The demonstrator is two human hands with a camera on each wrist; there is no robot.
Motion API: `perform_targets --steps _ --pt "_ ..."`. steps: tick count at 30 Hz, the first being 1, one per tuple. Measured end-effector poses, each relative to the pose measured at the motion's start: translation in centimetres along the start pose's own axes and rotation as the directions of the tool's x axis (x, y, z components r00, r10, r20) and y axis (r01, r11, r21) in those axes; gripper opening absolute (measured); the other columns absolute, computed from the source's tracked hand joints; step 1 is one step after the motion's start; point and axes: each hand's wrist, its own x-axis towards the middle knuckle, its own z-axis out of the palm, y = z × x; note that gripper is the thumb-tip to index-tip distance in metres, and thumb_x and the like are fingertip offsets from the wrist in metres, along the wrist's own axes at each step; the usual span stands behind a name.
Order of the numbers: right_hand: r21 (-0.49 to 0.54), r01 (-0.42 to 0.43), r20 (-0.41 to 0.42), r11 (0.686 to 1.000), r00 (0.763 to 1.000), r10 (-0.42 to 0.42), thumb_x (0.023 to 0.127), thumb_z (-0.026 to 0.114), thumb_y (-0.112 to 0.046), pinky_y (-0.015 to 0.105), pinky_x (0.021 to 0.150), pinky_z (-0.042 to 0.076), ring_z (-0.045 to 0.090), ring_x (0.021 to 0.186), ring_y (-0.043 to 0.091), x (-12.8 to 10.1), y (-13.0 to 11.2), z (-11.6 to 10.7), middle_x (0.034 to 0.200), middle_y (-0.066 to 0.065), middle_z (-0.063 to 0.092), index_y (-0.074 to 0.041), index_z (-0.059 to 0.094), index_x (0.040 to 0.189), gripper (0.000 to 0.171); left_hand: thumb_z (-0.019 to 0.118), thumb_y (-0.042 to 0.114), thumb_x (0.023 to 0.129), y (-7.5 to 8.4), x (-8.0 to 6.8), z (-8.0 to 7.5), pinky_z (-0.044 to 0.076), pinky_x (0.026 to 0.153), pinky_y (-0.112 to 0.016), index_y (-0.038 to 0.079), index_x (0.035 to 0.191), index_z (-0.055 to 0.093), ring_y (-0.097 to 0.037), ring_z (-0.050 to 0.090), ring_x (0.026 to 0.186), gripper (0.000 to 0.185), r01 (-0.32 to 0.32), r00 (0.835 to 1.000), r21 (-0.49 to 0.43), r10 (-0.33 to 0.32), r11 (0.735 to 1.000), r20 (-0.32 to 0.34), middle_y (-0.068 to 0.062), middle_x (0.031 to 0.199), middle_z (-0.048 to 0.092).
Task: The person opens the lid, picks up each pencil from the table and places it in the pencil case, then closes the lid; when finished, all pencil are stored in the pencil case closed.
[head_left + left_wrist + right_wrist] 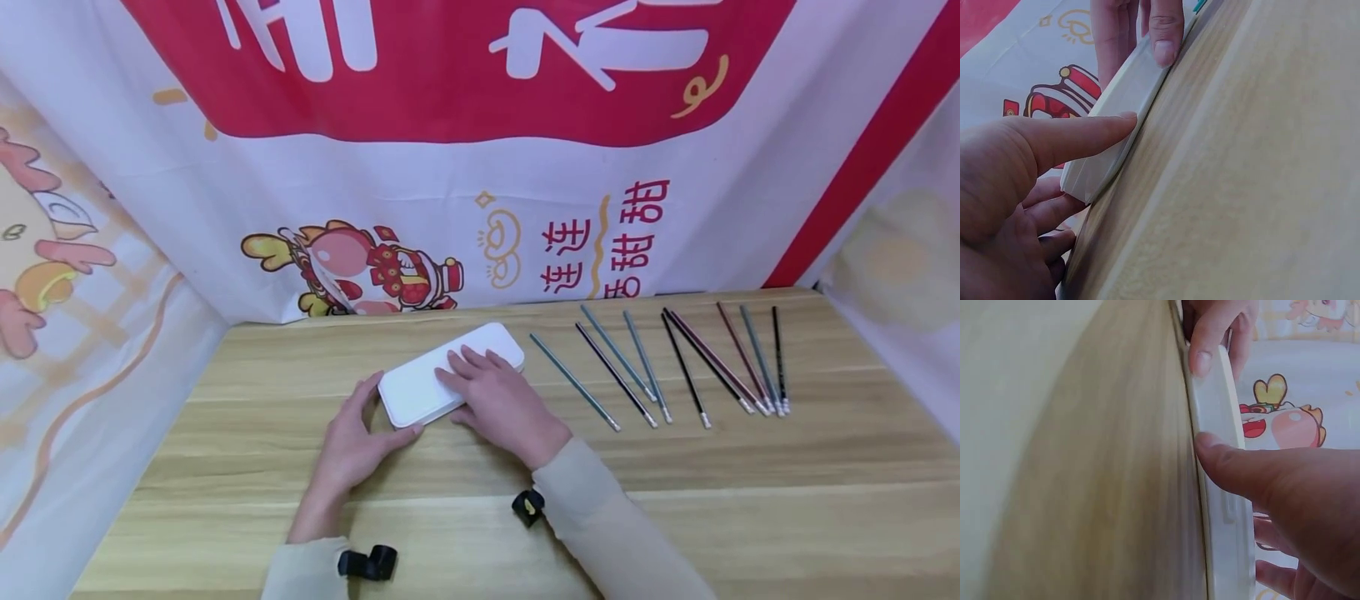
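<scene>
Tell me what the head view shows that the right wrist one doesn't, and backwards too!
Only the head view shows pencils and sleeves. Only the right wrist view shows a raised ridge on the near side of the white case. Both show that case, the left grip and the right grip touching it, the wooden table and the cartoon cloth.

The box (pixel 420 392) under the fingers (pixel 467 368) is plain white. Right of them lie teal, black and dark red pencils (pixel 574 382) (their near ends tipped white). The counter (pixel 225 467) around the fingers has streaky, yellowish-brown grain; beyond them, the white cloth (pixel 420 183) carries red, pink and yellow cartoon prints. Behind, beige sleeves (pixel 600 508).
</scene>
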Motion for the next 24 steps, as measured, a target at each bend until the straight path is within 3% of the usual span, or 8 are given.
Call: perform_targets --steps 9,18,24 --pt "-0.087 0.045 -0.011 0.995 0.999 -0.046 0.105 0.072 -0.029 0.049 0.126 0.046 0.049 0.156 0.024 0.5 0.6 -0.7 0.163 0.001 0.055 -0.029 0.056 0.158 0.056 0.089 0.039 0.088 0.2 -0.1 0.1 0.014 0.135 -0.066 0.018 0.171 0.028 -0.043 0.013 0.168 0.105 -0.014 1.000 -0.004 0.014 1.000 -0.016 -0.015 0.179 0.027" --pt "-0.084 0.040 0.019 0.996 0.999 -0.038 0.105 0.071 -0.029 0.049 0.126 0.046 0.050 0.156 0.025 0.9 0.5 -1.0 0.163 0.001 0.056 -0.028 0.056 0.157 0.054 0.089 0.033 0.089 0.6 -0.3 0.2 0.019 0.136 -0.063 0.013 0.171 0.029 -0.041 0.022 0.167 0.103 -0.027 0.999 -0.006 0.027 1.000 -0.035 -0.016 0.177 0.032" --pt "-0.069 0.034 0.031 0.997 0.999 -0.032 0.105 0.071 -0.028 0.050 0.126 0.045 0.049 0.156 0.025 0.9 0.4 -1.2 0.163 0.002 0.055 -0.028 0.057 0.157 0.054 0.089 0.036 0.089 0.7 -0.4 0.0 0.000 0.138 -0.064 0.012 0.169 0.032 -0.041 0.023 0.166 0.101 -0.048 0.998 0.040 0.049 0.998 -0.032 -0.018 0.175 0.035"
